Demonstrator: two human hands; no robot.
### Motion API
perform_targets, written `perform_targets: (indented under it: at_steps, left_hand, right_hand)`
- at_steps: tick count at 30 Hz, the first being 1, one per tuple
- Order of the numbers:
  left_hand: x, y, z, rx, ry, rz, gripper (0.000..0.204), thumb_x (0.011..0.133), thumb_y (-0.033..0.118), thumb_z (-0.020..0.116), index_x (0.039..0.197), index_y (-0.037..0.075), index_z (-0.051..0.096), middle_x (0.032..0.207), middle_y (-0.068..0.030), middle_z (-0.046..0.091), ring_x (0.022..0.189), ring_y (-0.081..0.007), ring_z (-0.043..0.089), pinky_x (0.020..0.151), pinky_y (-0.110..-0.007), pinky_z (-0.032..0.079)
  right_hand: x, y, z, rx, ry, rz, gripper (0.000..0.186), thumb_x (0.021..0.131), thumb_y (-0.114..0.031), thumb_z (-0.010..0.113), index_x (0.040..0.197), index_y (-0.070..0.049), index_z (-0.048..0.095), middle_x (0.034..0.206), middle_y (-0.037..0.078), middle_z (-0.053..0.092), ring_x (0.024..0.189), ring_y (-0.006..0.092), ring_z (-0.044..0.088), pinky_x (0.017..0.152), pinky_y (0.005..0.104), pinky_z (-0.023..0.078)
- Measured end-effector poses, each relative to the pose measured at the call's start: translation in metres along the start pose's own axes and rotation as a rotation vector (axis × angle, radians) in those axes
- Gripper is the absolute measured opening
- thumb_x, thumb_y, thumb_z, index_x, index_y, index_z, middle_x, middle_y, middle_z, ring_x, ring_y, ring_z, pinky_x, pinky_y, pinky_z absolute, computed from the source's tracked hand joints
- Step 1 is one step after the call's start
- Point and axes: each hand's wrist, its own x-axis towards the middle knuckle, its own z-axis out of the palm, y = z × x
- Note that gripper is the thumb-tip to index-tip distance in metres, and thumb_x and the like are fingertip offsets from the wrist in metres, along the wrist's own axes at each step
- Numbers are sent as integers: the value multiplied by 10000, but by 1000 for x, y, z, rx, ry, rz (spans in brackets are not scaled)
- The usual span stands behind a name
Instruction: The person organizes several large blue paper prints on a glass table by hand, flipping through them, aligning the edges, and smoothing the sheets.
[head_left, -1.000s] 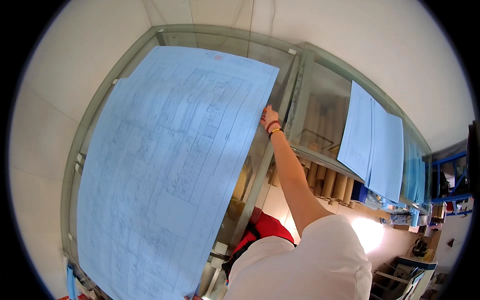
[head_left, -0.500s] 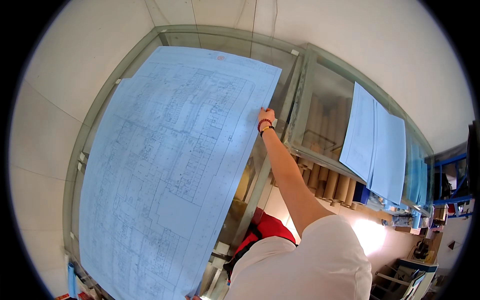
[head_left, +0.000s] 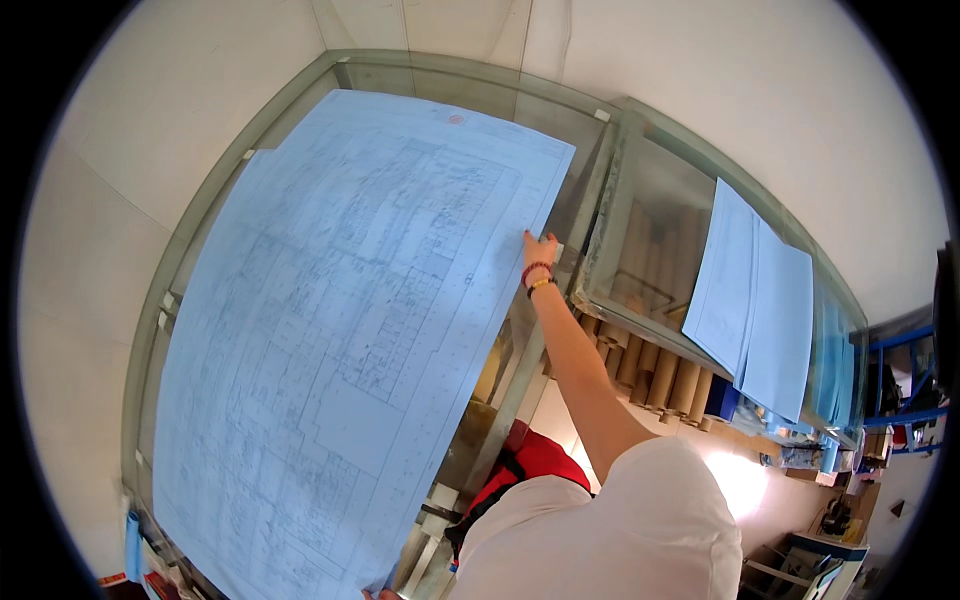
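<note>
A large pale-blue printed drawing sheet (head_left: 320,300), covered in fine plan lines, lies over a glass-topped table (head_left: 450,75). At its left edge a step in the outline suggests another sheet underneath. My right hand (head_left: 540,252), with red and dark bracelets at the wrist, is at the sheet's right edge toward the far end. Its thumb side overlaps the paper and the edge appears pinched between thumb and curled fingers. Only a bit of my left hand (head_left: 380,595) shows at the bottom of the view, closed at the sheet's near corner.
A second glass-topped case (head_left: 650,195) adjoins on the right, with folded blue sheets (head_left: 750,300) on it. Brown cardboard tubes (head_left: 665,380) are stacked below its glass. Blue shelving (head_left: 905,370) stands at far right. A wall (head_left: 720,60) rises behind the tables.
The view has shifted slightly, so table and sheet sit a little lower and farther right. My right hand's fingers look a bit more spread at nearly the same place on the edge.
</note>
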Motion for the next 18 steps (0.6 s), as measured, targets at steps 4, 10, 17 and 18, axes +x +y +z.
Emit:
perform_targets:
  at_steps: [4, 10, 17, 18]
  left_hand:
    - [7, -11, 3, -21, 143, 155, 418, 898, 262, 609, 1159, -63, 579, 1201, -170, 602, 1088, -317, 575, 979, -438, 444]
    - [15, -5, 7, -30, 135, 54, 412, 889, 262, 636, 1144, -58, 590, 1191, -159, 606, 1076, -323, 579, 974, -463, 447]
    - [-38, -9, 7, -65, 176, 120, 298, 882, 164, 654, 1054, -77, 619, 1067, -161, 647, 951, -274, 619, 851, -401, 504]
    - [-50, -10, 6, -88, 192, 108, 296, 881, 159, 655, 1053, -78, 619, 1063, -161, 647, 951, -273, 618, 847, -402, 507]
  right_hand:
    - [-30, 22, -9, 70, -210, 43, 647, 747, -216, 785, 1249, 53, 479, 1142, 222, 614, 1044, 328, 611, 895, 381, 490]
    - [-36, 12, -7, -219, -40, -139, 552, 720, -173, 808, 1146, 45, 531, 1038, 213, 638, 970, 350, 629, 837, 410, 507]
    - [-10, 34, -8, 33, -79, -191, 475, 729, -141, 802, 1096, 36, 558, 939, 143, 664, 856, 241, 640, 774, 358, 511]
    - [-1, 37, -12, -73, -51, -270, 490, 732, -140, 800, 1113, 40, 548, 947, 149, 665, 868, 240, 640, 771, 357, 513]
